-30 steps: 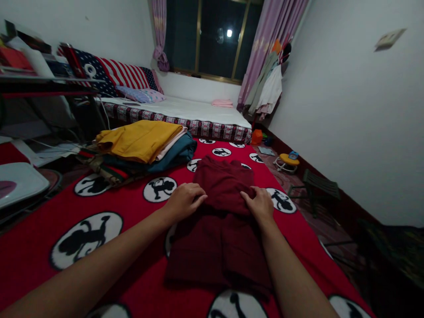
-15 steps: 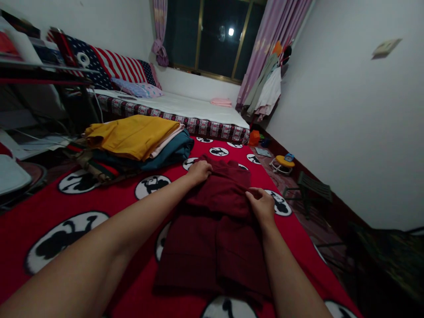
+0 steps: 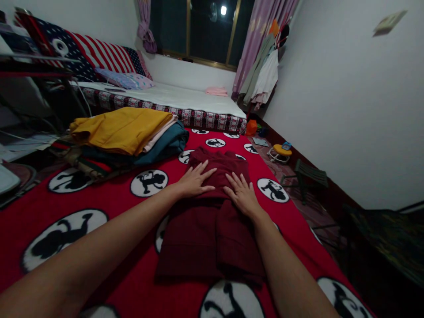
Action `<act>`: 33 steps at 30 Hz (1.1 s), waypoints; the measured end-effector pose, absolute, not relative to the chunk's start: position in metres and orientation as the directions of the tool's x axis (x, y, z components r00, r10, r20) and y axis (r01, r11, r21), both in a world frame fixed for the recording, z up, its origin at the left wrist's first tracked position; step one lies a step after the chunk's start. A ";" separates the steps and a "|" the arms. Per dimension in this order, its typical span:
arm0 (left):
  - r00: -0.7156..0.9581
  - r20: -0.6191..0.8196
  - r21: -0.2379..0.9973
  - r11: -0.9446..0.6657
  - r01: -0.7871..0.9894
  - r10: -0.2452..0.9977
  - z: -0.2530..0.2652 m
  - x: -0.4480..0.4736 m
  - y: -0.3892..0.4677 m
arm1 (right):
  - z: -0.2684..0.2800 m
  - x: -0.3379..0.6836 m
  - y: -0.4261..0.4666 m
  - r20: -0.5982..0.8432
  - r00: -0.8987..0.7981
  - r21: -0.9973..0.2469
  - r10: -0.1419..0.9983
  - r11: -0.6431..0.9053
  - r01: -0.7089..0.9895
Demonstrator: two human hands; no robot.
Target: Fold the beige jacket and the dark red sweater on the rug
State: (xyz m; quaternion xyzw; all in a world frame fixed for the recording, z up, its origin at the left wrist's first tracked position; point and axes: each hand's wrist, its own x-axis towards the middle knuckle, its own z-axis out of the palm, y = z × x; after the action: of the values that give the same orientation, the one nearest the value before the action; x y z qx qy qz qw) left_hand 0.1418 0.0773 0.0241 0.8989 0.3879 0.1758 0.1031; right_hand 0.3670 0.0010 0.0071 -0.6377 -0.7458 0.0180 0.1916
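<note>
A dark maroon garment [image 3: 192, 238], looking like a pair of trousers, lies partly folded on a red blanket [image 3: 132, 238] printed with black figures in white circles. My left hand [image 3: 195, 180] rests flat on the left side of its upper part, fingers spread. On the right side of that same part my right hand [image 3: 241, 192] lies flat too, its fingers apart. Neither hand grips the cloth. The far end of the garment is rumpled, while its near part lies in two layered panels.
To the left sits a stack of folded clothes, with a yellow garment [image 3: 122, 128] above a teal garment [image 3: 168, 141]. Beyond is a bed [image 3: 185, 97] with a patterned side. Along the right wall stand a yellow stool [image 3: 281, 151] and a dark folding stool [image 3: 311, 173].
Both hands have gone from holding the garment's side edges to lying spread on top of it, closer together. The view has shifted slightly.
</note>
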 end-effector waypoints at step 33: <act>0.919 0.303 0.198 -0.960 0.199 0.253 0.032 0.145 -0.056 | 0.056 0.384 -0.163 0.121 -0.416 -0.506 0.901 0.416 0.755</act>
State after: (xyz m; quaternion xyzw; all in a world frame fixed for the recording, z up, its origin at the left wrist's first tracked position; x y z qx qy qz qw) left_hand 0.1446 -0.0558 0.0320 0.9761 0.1159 0.1647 0.0820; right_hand 0.3837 -0.1631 0.0561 -0.5054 -0.8195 0.1907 0.1914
